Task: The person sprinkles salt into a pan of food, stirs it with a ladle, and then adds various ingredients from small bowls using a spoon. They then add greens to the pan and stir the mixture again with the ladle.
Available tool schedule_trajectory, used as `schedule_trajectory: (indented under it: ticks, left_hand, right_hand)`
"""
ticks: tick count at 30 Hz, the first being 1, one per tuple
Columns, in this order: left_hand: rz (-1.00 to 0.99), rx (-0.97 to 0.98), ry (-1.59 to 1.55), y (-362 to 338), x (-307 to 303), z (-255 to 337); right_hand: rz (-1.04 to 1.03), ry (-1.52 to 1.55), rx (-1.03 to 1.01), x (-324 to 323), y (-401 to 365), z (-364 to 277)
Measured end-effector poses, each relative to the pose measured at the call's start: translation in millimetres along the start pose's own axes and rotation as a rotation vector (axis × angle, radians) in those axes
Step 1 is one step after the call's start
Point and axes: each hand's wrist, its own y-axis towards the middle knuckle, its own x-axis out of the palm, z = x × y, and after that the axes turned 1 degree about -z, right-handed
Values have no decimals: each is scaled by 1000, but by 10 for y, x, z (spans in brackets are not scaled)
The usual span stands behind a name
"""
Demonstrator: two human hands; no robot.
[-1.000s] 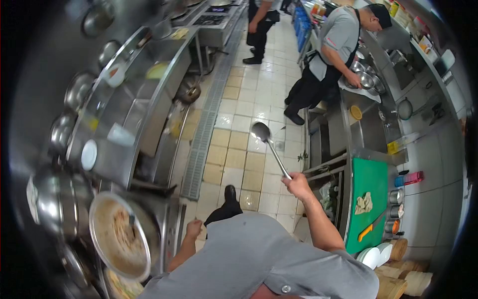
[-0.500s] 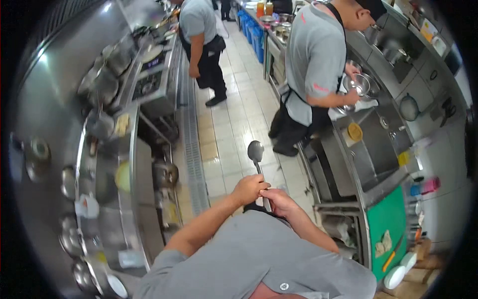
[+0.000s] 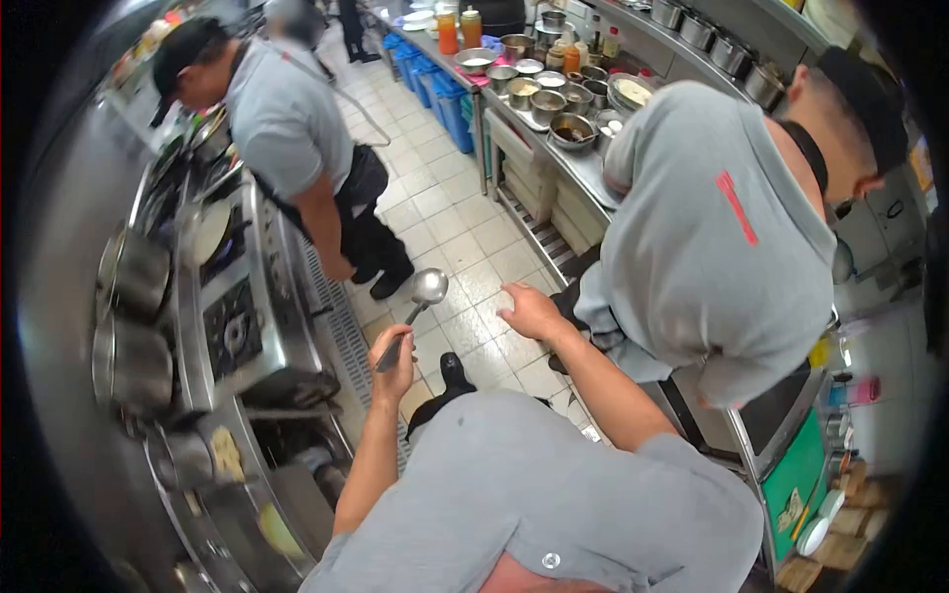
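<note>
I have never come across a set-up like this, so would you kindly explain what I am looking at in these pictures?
There is no machine here: a person works with two bare hands in a kitchen. Every picture comes from one camera on their head, looking forward and down, so their grey shirt fills the bottom.

The left hand grips a large metal spoon by its handle, bowl end up. The right hand is empty and open.

At the left is a stove. Beyond the co-worker at the right, a steel counter holds metal bowls and sauce bottles. A green board lies at the lower right. Another co-worker stands by the stove.
</note>
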Motion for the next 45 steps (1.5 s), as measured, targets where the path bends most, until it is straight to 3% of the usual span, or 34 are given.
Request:
schedule_trajectory:
  ticks: [3, 8, 12, 13, 15, 18, 19, 20, 22, 26, 30, 35, 38, 42, 45]
  left_hand:
    - [-101, 47, 104, 1228, 147, -12]
    - [-201, 233, 195, 3241, 469, -2]
    - [-189, 170, 344, 4818, 738, 577]
    - [-154, 146, 256, 5138, 802, 685]
    - [-94, 94, 76, 5786, 904, 888]
    - [-39, 32, -76, 6564, 859, 1110]
    - [-10, 8, -164, 6793, 842, 1188]
    - [10, -8, -201, 7018, 810, 1238]
    - [39, 13, -369, 7510, 753, 1222]
    - [-35, 117, -557, 8523, 882, 1309]
    - [-206, 130, -508, 9396, 1368, 1280]
    - [-448, 106, -420, 10333, 1846, 1155]
    - [-551, 78, -376, 10795, 2094, 1140]
    - [-670, 44, -336, 11207, 2314, 1139]
    - [-742, 11, -309, 11393, 2463, 1129]
  right_hand:
    - [181, -148, 18, -85, 902, 27]
    - [455, 154, 191, -454, 2621, 438]
    - [578, 488, 344, -967, 4554, 887]
    - [621, 400, 372, -1097, 5074, 1019]
    - [577, 748, 360, -1421, 5950, 1117]
    - [631, 608, 502, -1579, 7043, 1464]
    - [549, 593, 514, -1646, 7280, 1581]
    - [641, 681, 489, -1602, 7493, 1650]
    - [803, 312, 302, -1655, 7791, 1687]
    - [843, 150, 276, -1688, 7982, 1813]
    - [670, 213, 272, -1633, 7884, 1941]
    - [793, 308, 374, -1519, 7786, 1743]
    - [811, 733, 751, -1647, 7785, 1583]
    - [1049, 1117, 747, -1613, 7672, 1658]
    - [1181, 1197, 769, -1744, 7549, 1428]
